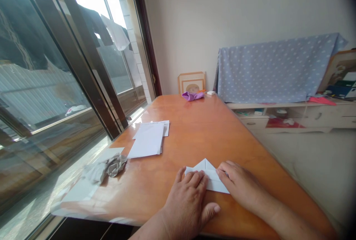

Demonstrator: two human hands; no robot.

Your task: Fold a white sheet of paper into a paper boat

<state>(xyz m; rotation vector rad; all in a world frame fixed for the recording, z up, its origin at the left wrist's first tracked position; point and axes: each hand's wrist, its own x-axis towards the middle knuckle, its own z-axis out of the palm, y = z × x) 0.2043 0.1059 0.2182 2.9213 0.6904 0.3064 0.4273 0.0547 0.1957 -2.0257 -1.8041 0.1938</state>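
A folded white paper (208, 176) with a pointed tip lies flat near the front of the orange wooden table (194, 121). My left hand (186, 204) rests on its left part, fingers spread across the folds. My right hand (239, 184) comes in from the right, fingertips pressed on the paper's right side. Part of the paper is hidden under both hands. Further left lies a small stack of white paper sheets (147, 140). A crumpled grey cloth (116, 165) sits on a white sheet near the window edge.
A lilac cloth (193, 96), a small white box (210, 92) and a framed picture (191, 82) stand at the table's far end. A large glass window (69, 65) runs along the left. To the right are a dotted blue cloth (278, 71) and a low white cabinet (278, 115).
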